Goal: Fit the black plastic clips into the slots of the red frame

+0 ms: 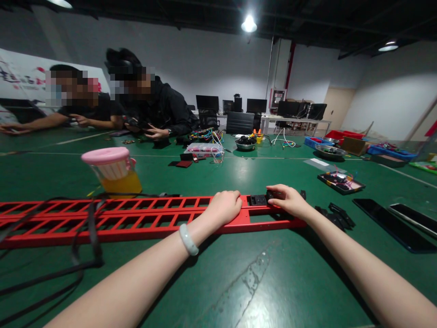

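A long red ladder-like frame lies across the green table. My left hand, with a pale bracelet at the wrist, is closed over the frame near its right end. Just right of it, a black square part sits in an opening of the far rail. My right hand pinches a small black piece beside that part; its fingers partly hide the piece. Several loose black parts lie right of the frame.
A pink-lidded cup of orange liquid stands behind the frame. Black straps drape over its left side. Two phones lie at the right, near a small tray. Two people work at the far left.
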